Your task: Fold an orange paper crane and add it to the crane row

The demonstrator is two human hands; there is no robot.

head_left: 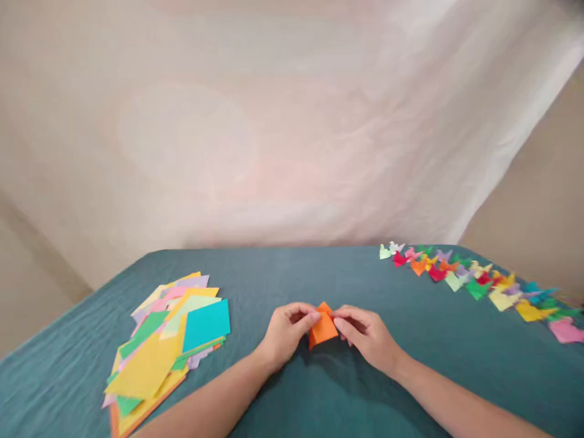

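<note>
A small folded piece of orange paper [323,329] is held between my two hands, just above the green cloth. My left hand [289,333] pinches its upper left side, the thumb lying on the front face. On the other side, my right hand [368,338] grips the right edge between thumb and fingers. The paper has a pointed top and a wider lower flap that hangs free. Some of the fingertips behind the paper are hidden.
To the left lies a loose pile of coloured paper sheets [141,371], with a blue sheet [207,325] on top. Several folded paper birds [477,289] stand in rows along the right side. The green tablecloth [274,274] runs back to a pale hanging sheet [292,134].
</note>
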